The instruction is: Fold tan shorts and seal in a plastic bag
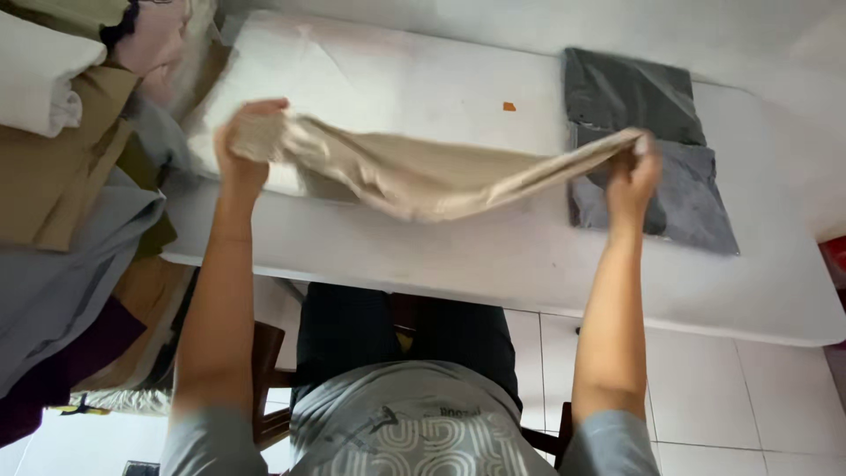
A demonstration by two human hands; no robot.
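— Hands first: what are they doing?

— Left hand (240,141) is bunched into a fist around one end of a beige cloth (414,172); right hand (633,172) pinches the opposite end between thumb and fingertips. Both arms reach forward, and the cloth hangs stretched between them, sagging in the middle.

— Where is the cloth, relative to the white table (493,256)?

— Raised above the tabletop, over its near half, with its lowest fold close to the surface; whether it touches cannot be told from this view.

— And beyond the cloth?

— At the table's right end lies a folded dark grey cloth (630,92), towards the far edge, and a lighter grey folded cloth (696,198) just on the near side of it, partly overlapping. The right hand is held over that lighter piece. A small orange scrap (508,107) sits on the tabletop towards the far side, just left of the dark grey cloth.

— Off the table?

— Past its left end, a heap of laundry (70,203) rises in tan, grey, pink and dark purple, with a rolled white towel (40,75) on top. Beneath the table's near edge are the person's dark trousers, a grey printed shirt (405,423), and white floor tiles (705,397).
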